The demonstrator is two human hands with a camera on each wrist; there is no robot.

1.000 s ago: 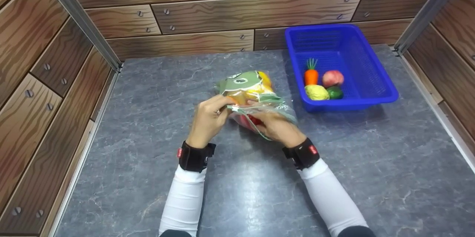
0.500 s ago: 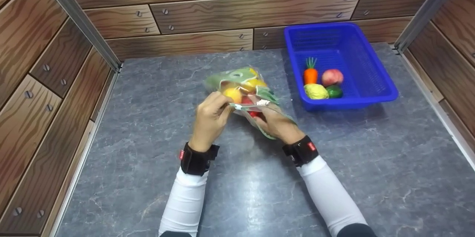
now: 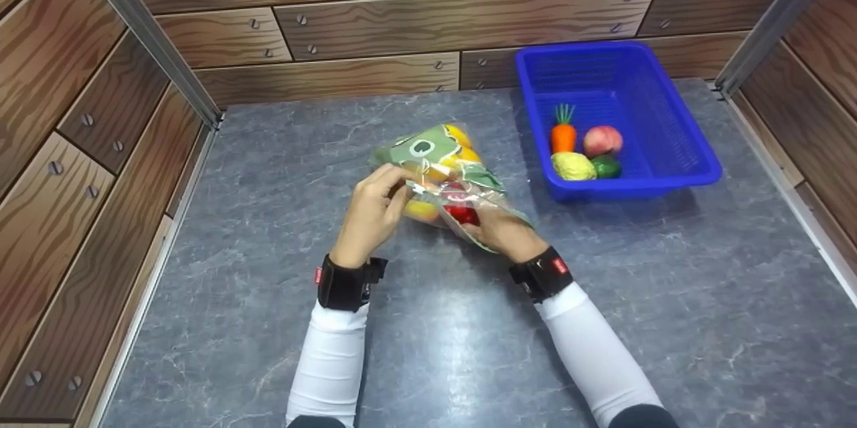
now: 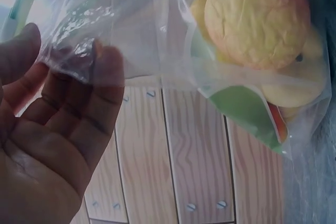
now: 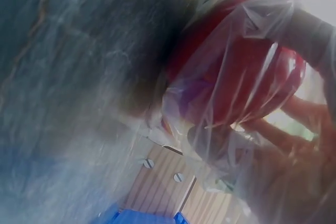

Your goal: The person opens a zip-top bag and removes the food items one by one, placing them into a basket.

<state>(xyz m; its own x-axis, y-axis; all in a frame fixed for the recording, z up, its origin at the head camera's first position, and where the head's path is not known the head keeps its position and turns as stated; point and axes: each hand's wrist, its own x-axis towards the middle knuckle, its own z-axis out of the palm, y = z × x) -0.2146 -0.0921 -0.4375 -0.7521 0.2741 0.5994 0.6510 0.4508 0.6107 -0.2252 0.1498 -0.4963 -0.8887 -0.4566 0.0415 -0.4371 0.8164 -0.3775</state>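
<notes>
A clear zip bag [image 3: 422, 150] with a green printed pattern is held over the grey table, several fruits inside it. My left hand [image 3: 369, 214] pinches the bag's edge near the white zip slider [image 3: 416, 188]. My right hand [image 3: 503, 230] reaches in through the mouth and grips a glossy red fruit [image 3: 462, 214], its exact kind unclear through the plastic. In the right wrist view, fingers [image 5: 304, 135] curl round this red fruit [image 5: 236, 72]. A wrinkled yellowish-pink fruit [image 4: 257, 19] hangs low in the bag in the left wrist view. Yellow fruits [image 3: 462, 147] lie farther in.
To the right stands a blue plastic basket [image 3: 669, 182]. In it lie a carrot [image 3: 563, 138], a pink peach [image 3: 602, 140], a yellow-green bumpy piece [image 3: 573, 166] and a dark green piece [image 3: 606, 167]. Wood-print panels [image 3: 375, 26] wall the table in.
The bag has swung and turned between the hands, and a yellow fruit now shows low beside the left hand. That hand has shifted slightly left. The right hand stays inside the bag.
</notes>
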